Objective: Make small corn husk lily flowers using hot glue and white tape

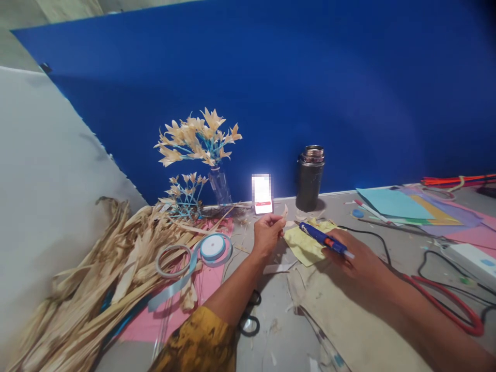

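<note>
Mid-frame I see the left hand [267, 236] pinching a pale scrap [285, 211]; right of centre, the right hand [354, 256] grips a blue glue gun [320, 236]. Husks [126, 266] (quite a heap) spread across the lower left.

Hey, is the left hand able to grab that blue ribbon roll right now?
Probably yes: the blue ribbon roll lies off to its left, with nothing seeming to block the way. But the left hand pinches a small pale piece, so it may need to put that down first.
</note>
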